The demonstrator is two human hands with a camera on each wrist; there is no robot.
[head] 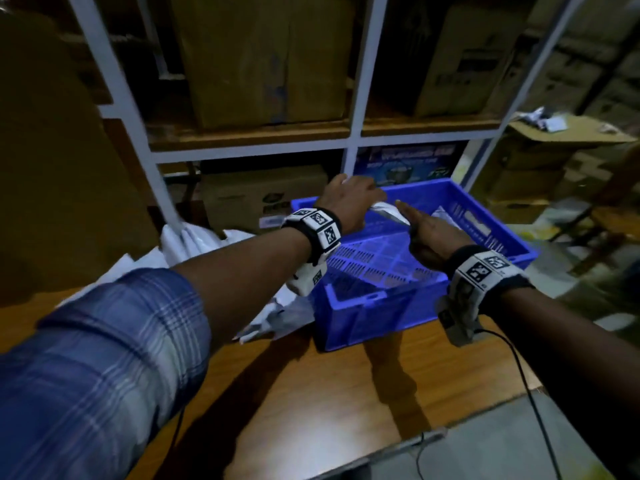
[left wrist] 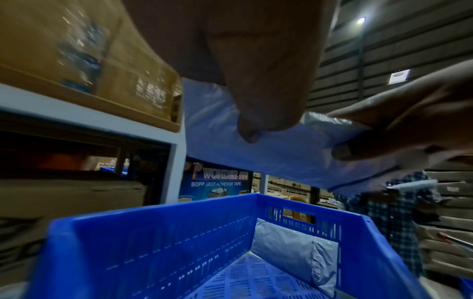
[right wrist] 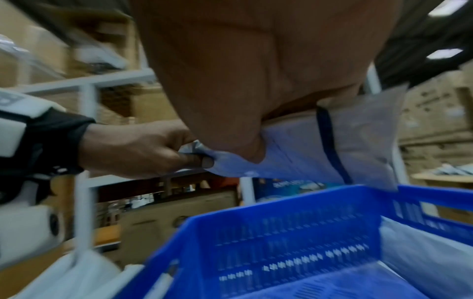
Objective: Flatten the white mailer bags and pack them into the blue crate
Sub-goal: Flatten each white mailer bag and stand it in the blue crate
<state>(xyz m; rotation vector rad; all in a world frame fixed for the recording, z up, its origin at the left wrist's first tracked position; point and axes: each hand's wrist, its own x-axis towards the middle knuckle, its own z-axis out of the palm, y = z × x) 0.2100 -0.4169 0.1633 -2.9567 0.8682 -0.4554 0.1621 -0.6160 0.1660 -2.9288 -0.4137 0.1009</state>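
Both hands hold one white mailer bag (head: 389,212) in the air over the blue crate (head: 363,317). My left hand (head: 356,199) grips its left end, with fingers curled round the crumpled plastic (right wrist: 143,149). My right hand (head: 422,233) pinches the right part, fingers on top and thumb underneath (left wrist: 409,125). The bag (left wrist: 281,153) is stretched between them and shows a dark blue stripe (right wrist: 358,145). Another white mailer (left wrist: 289,246) stands against the crate's far end wall. The crate (left wrist: 153,242) has slotted walls and floor.
A pile of white mailer bags (head: 194,244) lies on the wooden table (head: 311,393) left of the crate. A white shelf rack (head: 363,98) with cardboard boxes rises close behind. A person in a checked shirt (left wrist: 384,212) stands beyond the crate. A black cable (head: 530,393) trails from my right wrist.
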